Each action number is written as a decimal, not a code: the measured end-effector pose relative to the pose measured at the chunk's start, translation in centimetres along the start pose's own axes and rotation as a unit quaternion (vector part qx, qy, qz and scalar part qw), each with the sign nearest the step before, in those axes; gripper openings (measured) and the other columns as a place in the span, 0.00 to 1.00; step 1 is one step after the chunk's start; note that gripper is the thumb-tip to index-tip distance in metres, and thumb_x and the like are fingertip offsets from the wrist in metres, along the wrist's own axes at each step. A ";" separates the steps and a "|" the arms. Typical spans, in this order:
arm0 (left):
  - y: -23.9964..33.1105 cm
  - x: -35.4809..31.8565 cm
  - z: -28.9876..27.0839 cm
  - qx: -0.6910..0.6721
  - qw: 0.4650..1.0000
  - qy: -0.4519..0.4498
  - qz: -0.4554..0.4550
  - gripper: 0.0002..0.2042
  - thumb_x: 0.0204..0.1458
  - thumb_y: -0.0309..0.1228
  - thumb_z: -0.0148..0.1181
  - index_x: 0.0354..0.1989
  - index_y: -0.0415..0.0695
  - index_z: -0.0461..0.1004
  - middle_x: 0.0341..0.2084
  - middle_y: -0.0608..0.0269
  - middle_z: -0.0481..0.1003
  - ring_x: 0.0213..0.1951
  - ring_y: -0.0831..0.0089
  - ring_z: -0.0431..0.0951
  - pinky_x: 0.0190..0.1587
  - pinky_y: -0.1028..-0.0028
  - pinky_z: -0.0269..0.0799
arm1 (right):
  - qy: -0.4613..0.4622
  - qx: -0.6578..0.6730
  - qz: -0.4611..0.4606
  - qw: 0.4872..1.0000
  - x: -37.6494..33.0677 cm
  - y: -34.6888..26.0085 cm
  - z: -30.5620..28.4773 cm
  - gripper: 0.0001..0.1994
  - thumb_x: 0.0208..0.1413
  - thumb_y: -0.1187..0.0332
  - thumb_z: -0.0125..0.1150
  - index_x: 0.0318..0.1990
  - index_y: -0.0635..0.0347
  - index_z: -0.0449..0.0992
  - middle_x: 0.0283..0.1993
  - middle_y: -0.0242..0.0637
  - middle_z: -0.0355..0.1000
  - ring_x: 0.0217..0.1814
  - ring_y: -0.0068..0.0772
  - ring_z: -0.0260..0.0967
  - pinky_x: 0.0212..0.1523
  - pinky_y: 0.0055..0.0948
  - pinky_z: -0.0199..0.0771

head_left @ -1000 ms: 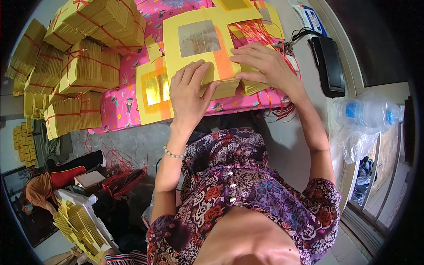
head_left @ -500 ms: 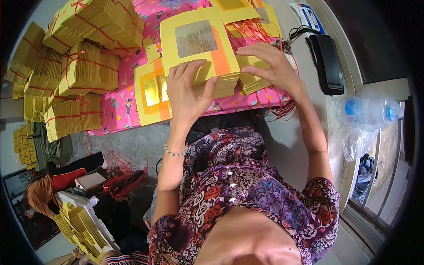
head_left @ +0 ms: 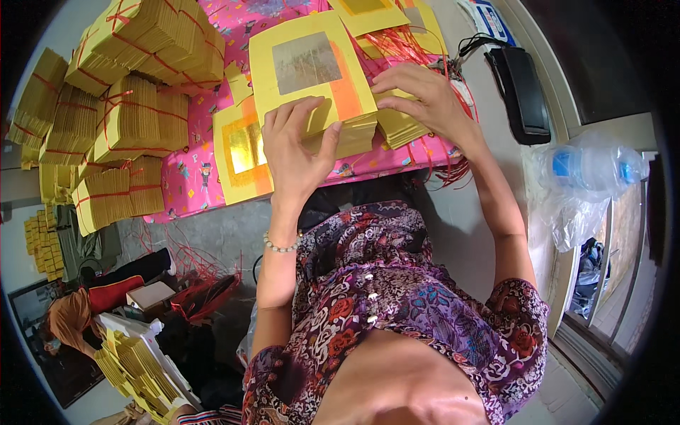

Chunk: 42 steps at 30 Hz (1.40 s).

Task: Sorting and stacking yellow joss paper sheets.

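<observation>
A thick stack of yellow joss paper point(head_left: 304, 64), its top sheet bearing a silver foil square and an orange band, lies in front of me. My left hand point(head_left: 301, 149) is at its near left corner, fingers spread over the top and thumb by the front edge. My right hand point(head_left: 428, 103) is beside the right corner, fingers stretched and slightly bent, its fingertips near the stack's edge. Under that hand is a second pile of yellow paper point(head_left: 400, 127). Left of the stack, a sheet with gold foil point(head_left: 244, 152) lies on the pink table cover point(head_left: 188, 184).
Bundles of yellow paper tied with red string point(head_left: 142, 117) are piled at the left. Loose red strings point(head_left: 397, 44) lie behind the right pile. A black case point(head_left: 520, 95) and a plastic-wrapped bottle point(head_left: 588, 170) are at the right. Another person point(head_left: 71, 319) is at the lower left.
My right hand has shifted slightly left and up along the stack's edge. The left hand stays at the near corner. The view has tilted a little.
</observation>
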<state>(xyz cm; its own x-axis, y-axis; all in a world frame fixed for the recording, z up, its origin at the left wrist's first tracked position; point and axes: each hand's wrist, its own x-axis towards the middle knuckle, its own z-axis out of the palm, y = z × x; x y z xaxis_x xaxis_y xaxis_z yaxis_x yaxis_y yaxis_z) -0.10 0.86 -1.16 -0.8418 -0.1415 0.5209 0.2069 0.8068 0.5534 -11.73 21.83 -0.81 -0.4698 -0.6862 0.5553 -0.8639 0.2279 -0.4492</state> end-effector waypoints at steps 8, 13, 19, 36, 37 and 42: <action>0.0 -0.1 0.0 0.016 1.000 -0.004 0.016 0.15 0.43 0.33 0.66 0.40 0.44 0.76 0.36 0.60 0.75 0.42 0.61 0.70 0.47 0.67 0.64 | 0.012 -0.011 -0.022 1.000 0.6 0.0 -0.3 0.10 0.49 0.63 0.62 0.36 0.58 0.76 0.36 0.33 0.73 0.39 0.35 0.72 0.37 0.31 0.72; 0.0 -0.3 0.1 0.010 1.000 -0.001 0.010 0.15 0.42 0.33 0.65 0.40 0.44 0.76 0.37 0.59 0.75 0.43 0.60 0.70 0.47 0.66 0.65 | -0.034 -0.003 0.002 0.999 0.6 -0.2 -0.6 0.12 0.48 0.69 0.64 0.41 0.60 0.77 0.40 0.36 0.74 0.43 0.35 0.73 0.41 0.30 0.72; -0.2 -0.3 -0.1 0.001 1.000 0.001 0.012 0.16 0.41 0.33 0.65 0.40 0.43 0.75 0.37 0.58 0.74 0.43 0.58 0.69 0.47 0.64 0.64 | -0.012 0.007 -0.002 1.000 1.3 -1.1 -0.3 0.10 0.50 0.70 0.63 0.40 0.58 0.78 0.41 0.35 0.70 0.40 0.33 0.72 0.39 0.27 0.72; -1.0 1.7 -0.2 0.073 0.990 0.103 0.067 0.18 0.42 0.15 0.52 0.44 0.42 0.73 0.33 0.56 0.73 0.37 0.56 0.70 0.41 0.63 0.66 | 0.086 0.120 0.029 0.989 4.6 -1.4 0.7 0.14 0.53 0.68 0.61 0.48 0.55 0.75 0.49 0.37 0.67 0.46 0.30 0.70 0.40 0.27 0.72; -1.3 2.0 -0.7 0.066 0.985 0.141 0.069 0.21 0.38 0.14 0.51 0.44 0.43 0.73 0.34 0.56 0.73 0.38 0.57 0.71 0.41 0.63 0.65 | 0.124 0.153 0.055 0.979 4.8 -1.2 1.0 0.16 0.54 0.68 0.60 0.51 0.55 0.73 0.50 0.37 0.66 0.48 0.30 0.69 0.43 0.28 0.73; -1.1 3.2 -4.0 0.059 0.956 0.270 0.101 0.15 0.47 0.15 0.51 0.43 0.40 0.73 0.36 0.57 0.74 0.39 0.58 0.73 0.42 0.65 0.66 | 0.171 0.232 0.093 0.953 5.7 0.5 2.0 0.24 0.59 0.67 0.55 0.61 0.61 0.60 0.60 0.42 0.61 0.62 0.37 0.61 0.54 0.34 0.70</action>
<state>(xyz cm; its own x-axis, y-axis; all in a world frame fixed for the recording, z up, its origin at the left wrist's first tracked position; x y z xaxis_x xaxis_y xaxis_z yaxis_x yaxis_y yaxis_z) -1.02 -2.79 2.48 -0.4034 -0.2262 0.8866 0.2529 0.9037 0.3456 -14.49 16.62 0.69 -0.7078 -0.3800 0.5956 -0.6237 -0.0599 -0.7794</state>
